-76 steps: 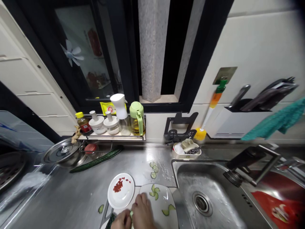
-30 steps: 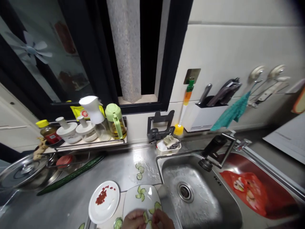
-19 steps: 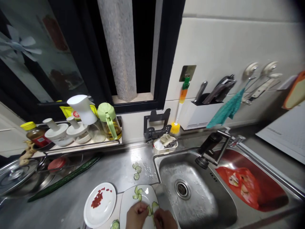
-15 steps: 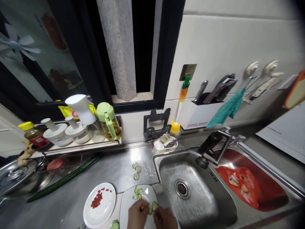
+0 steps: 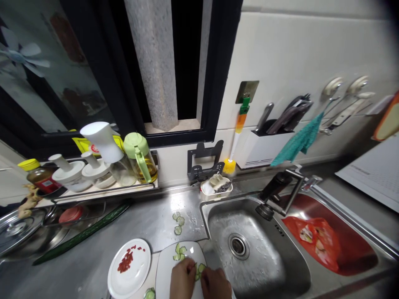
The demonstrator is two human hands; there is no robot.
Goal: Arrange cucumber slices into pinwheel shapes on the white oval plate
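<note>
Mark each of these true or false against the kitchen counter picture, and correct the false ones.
1. Both hands, left hand and right hand, are over the white plate with cucumber slices. True.
2. The round plate holds red bits. True.
3. The whole cucumber lies in the sink. False: it lies on the counter, left of the plates.
4. The teal cloth hangs on the wall above the sink. True.
5. The oil jug has a red lid. False: its lid is green.

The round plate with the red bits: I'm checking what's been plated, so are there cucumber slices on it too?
No, the round plate holds only red bits; the cucumber slices lie on the other plate.
</note>
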